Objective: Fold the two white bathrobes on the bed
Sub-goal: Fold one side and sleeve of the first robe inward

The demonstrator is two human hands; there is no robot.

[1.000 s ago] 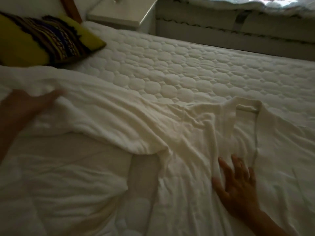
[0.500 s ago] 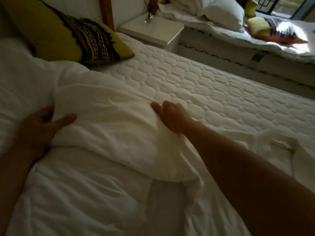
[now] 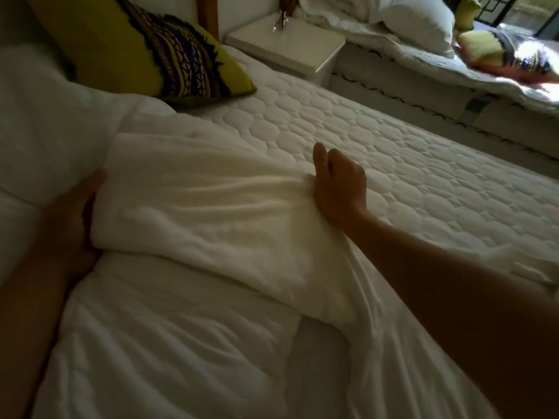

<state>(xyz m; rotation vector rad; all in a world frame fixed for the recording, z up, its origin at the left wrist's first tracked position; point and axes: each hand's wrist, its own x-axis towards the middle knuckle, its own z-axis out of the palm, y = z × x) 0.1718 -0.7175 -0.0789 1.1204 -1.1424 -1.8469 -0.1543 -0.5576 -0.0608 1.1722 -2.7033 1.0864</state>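
Two hands [image 3: 68,220] [image 3: 340,192], one white bathrobe [image 3: 211,213], two patterned cushions [image 3: 157,49] [image 3: 508,55], one nightstand [image 3: 287,46], two beds [image 3: 393,152] [image 3: 447,77]

On the bed [image 3: 393,164] a bathrobe [image 3: 211,213], cushion [image 3: 145,46] behind it, nightstand [image 3: 287,49] right of cushion, beside bed

The white bathrobe of soft, padded fabric [image 3: 211,213] lies across the middle of the white quilted bed [image 3: 408,164]. A doubled-over panel of it is spread as a broad, puffy slab from 9 o'clock to the centre. Its 9 o'clock edge is a rounded fold, and the left hand [image 3: 71,219] rests against it, fingers hidden. At its 2 o'clock edge the right hand [image 3: 338,189] pinches the cloth, and tight creases fan out from there. The rest trails loose and rumpled towards 5 o'clock. Beneath it at 7 o'clock lies more white padded cloth [image 3: 157,343]; whether that is the second bathrobe cannot be told.
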